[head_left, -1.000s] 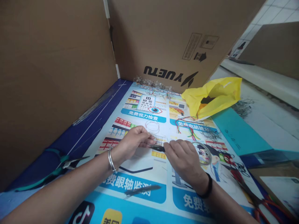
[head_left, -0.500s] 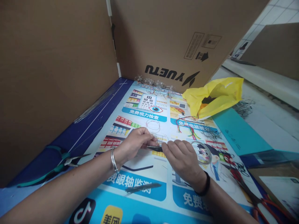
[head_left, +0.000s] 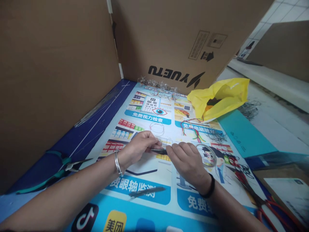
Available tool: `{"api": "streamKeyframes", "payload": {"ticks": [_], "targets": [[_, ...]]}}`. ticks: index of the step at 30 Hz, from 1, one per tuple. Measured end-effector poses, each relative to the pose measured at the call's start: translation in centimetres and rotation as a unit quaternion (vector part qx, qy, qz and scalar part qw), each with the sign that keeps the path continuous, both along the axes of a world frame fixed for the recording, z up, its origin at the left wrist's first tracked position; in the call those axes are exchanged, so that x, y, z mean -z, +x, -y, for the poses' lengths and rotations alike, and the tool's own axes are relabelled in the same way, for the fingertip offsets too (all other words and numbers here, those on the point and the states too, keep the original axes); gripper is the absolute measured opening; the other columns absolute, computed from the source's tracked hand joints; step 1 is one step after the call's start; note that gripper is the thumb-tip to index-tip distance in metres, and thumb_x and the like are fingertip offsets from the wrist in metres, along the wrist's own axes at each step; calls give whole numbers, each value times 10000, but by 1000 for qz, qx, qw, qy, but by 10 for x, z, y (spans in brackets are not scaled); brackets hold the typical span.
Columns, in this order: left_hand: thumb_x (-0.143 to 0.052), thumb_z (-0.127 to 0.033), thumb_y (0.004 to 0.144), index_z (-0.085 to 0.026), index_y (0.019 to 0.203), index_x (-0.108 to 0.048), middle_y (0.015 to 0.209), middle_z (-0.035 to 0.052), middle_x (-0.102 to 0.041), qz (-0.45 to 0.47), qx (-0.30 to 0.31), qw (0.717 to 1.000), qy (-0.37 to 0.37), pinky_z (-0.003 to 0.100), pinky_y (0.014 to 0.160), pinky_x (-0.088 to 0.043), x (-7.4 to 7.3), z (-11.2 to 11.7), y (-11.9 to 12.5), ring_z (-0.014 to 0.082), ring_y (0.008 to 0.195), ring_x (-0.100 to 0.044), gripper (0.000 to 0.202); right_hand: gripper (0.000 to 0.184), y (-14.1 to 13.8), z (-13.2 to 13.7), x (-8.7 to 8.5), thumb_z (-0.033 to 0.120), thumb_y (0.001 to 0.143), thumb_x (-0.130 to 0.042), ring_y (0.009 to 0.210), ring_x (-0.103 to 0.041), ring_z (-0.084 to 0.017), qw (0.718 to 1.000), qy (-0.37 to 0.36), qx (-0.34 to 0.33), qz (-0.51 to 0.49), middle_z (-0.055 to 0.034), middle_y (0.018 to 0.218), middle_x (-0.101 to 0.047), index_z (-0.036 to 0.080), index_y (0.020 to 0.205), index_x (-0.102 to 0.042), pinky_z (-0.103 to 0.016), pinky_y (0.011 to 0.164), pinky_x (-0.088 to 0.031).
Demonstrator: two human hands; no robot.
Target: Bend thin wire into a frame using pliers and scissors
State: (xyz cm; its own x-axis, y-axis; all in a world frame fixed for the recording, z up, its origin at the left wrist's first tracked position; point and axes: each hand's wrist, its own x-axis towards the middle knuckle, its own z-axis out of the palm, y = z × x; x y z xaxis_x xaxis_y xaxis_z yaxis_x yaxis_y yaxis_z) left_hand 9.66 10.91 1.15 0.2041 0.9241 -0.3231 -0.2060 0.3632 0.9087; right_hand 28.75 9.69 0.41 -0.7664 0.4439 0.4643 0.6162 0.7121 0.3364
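Observation:
In front of me, my left hand [head_left: 146, 143] is closed in a pinch on thin wire, whose looped end [head_left: 169, 141] sticks up faintly between the hands. My right hand [head_left: 184, 158] is wrapped round dark-tipped pliers [head_left: 158, 150], their handles hidden in the fist. The jaws point left and reach the left fingertips at the wire. Just beyond the hands lies a coil of thin wire [head_left: 156, 129]. Nearer to me, a bundle of short straight wires [head_left: 147, 192] rests on the printed poster [head_left: 135, 214].
Teal-handled pliers [head_left: 54, 174] lie at left, red-handled scissors [head_left: 267, 206] at right. A yellow bag [head_left: 222, 100] with coloured cords [head_left: 196, 133] stands back right. Cardboard walls [head_left: 169, 38] enclose the left and back. A tape ring [head_left: 206, 156] lies beside my right hand.
The whole view has shifted slightly, so things appear a little further left and up. Both hands keep nearly the same pose and hold.

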Motion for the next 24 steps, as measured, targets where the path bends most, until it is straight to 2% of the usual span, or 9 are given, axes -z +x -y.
{"api": "streamKeyframes", "payload": {"ticks": [5, 10, 24], "targets": [[-623, -211, 702, -159, 586, -491, 609, 6, -612, -7, 2, 1000, -13, 212, 516, -406, -2, 0, 1, 124, 627, -606, 183, 181, 1, -1, 2, 152, 862, -481, 798, -482, -186, 1000, 3, -4, 9, -62, 882, -609, 156, 1009, -588, -345, 693, -324], [-619, -201, 703, -163, 580, -484, 541, -23, -557, 0, -3, 1000, -15, 212, 504, -394, -3, 1, 1, 127, 611, -608, 186, 175, 0, -1, 2, 151, 861, -483, 796, -473, -190, 1000, 12, -1, 12, -63, 882, -618, 149, 1001, -588, -350, 698, -324], [-618, -192, 704, -160, 606, -444, 633, 4, -613, 19, -32, 999, -16, 202, 511, -415, 3, 1, 2, 121, 623, -622, 202, 171, 1, -3, 3, 168, 866, -475, 777, -457, -176, 1000, -3, 5, 15, -51, 858, -605, 170, 994, -587, -337, 685, -307]]}}
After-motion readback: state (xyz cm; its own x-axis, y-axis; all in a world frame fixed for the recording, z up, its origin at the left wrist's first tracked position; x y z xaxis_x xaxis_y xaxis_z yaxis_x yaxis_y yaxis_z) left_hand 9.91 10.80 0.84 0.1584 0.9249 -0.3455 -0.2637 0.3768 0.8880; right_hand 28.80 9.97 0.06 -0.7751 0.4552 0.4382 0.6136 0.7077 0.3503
